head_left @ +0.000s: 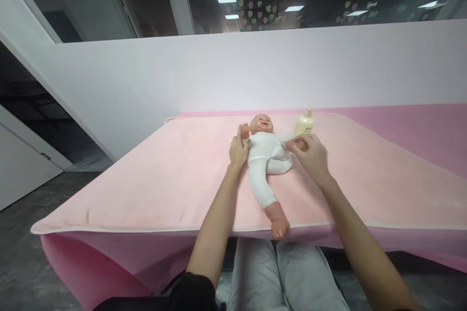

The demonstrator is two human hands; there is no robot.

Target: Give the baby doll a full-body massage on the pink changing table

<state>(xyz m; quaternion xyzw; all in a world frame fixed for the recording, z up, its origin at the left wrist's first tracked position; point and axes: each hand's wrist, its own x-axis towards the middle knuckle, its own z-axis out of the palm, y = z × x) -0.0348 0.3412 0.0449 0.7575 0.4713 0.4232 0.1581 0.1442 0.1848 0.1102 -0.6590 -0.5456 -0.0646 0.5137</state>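
Observation:
A baby doll (265, 158) in white clothes lies on its back on a pink blanket (164, 180), head toward the wall, one bare foot hanging over the near edge. My left hand (238, 149) is closed around the doll's raised arm at its side. My right hand (309, 153) pinches the white cloth at the doll's other side, fingers pressed together. A small pale yellow bottle (304, 124) stands upright just behind my right hand, beside the doll's head.
The blanket covers a pink padded table (419, 129) that runs to a white low wall (255, 68) with a glass panel above. Grey floor and a doorway lie to the left. My legs in grey trousers (277, 277) are under the near edge.

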